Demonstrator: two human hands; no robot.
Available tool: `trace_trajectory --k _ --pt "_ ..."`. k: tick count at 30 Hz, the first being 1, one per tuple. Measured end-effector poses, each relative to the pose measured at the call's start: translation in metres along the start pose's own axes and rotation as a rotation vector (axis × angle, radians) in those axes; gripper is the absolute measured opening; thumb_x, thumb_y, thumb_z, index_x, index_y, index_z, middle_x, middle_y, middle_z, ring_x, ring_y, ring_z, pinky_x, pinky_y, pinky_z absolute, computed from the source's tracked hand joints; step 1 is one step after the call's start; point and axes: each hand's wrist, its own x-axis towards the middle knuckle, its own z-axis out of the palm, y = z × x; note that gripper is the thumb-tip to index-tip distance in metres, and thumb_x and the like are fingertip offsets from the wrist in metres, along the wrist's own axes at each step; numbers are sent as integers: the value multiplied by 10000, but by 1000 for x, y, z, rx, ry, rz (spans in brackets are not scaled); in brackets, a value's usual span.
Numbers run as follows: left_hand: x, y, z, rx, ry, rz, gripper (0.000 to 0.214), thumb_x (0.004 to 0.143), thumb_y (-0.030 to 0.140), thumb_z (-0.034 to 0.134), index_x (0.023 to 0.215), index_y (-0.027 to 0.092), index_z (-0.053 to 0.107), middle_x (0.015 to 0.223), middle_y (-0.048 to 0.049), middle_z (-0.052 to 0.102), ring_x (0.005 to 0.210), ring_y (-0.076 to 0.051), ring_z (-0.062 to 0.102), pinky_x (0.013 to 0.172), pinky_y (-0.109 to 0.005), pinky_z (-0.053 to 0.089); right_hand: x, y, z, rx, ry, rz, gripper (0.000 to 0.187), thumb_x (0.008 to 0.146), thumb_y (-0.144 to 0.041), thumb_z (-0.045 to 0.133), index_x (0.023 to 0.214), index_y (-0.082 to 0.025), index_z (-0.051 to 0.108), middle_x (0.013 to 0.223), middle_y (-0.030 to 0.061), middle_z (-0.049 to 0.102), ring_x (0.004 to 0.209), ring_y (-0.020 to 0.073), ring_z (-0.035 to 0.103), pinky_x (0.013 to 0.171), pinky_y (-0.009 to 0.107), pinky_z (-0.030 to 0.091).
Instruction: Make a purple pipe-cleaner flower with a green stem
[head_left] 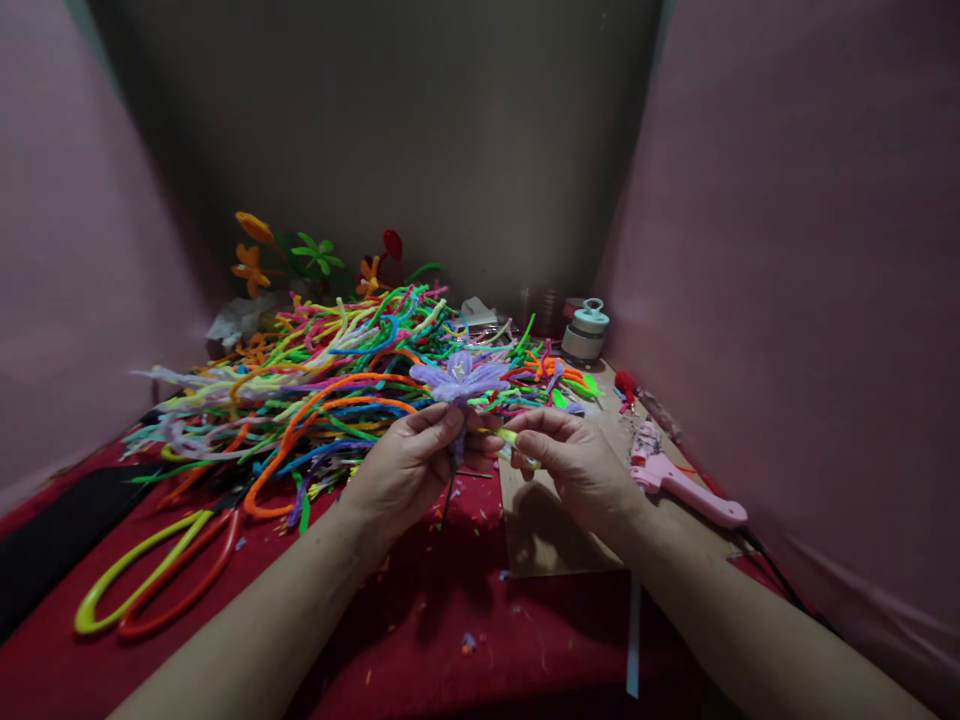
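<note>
My left hand point(416, 450) is closed on a purple pipe cleaner flower point(459, 378), pinching it just under its petals. The flower stands upright, and a thin dark stem runs down below the fingers. Close beside it, my right hand point(566, 455) pinches a small yellow piece point(510, 437) between thumb and fingers; it looks like a short bit of pipe cleaner, partly hidden by the fingers. The yellow piece points toward the left hand's fingertips. Behind both hands lies a large heap of coloured pipe cleaners point(330, 370).
Scissors with yellow and red handles point(180, 570) lie at the left. On the right, a pink glue gun point(690, 490) rests by a brown cardboard sheet point(555, 550). A lidded jar point(586, 332) stands at the back, and finished flowers point(319, 252) rise behind the heap.
</note>
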Motion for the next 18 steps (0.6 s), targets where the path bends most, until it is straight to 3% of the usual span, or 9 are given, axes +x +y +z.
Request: trace_trajectory --k 10,18 --pt "0 -4 -1 -51 -4 39 127 754 208 637 807 99 675 762 -83 692 720 -206 668 710 -339 552 -2 -1 -3 -12 -4 -7 127 689 -256 691 778 -170 658 613 -12 592 539 87 515 488 216 377" --pt "-4 -2 6 -148 47 25 86 728 196 668 757 115 677 714 -33 685 643 -130 660 658 -214 556 -2 -5 -1 -76 3 -63 94 683 -220 678 771 -190 671 632 -13 614 572 95 528 554 237 402"
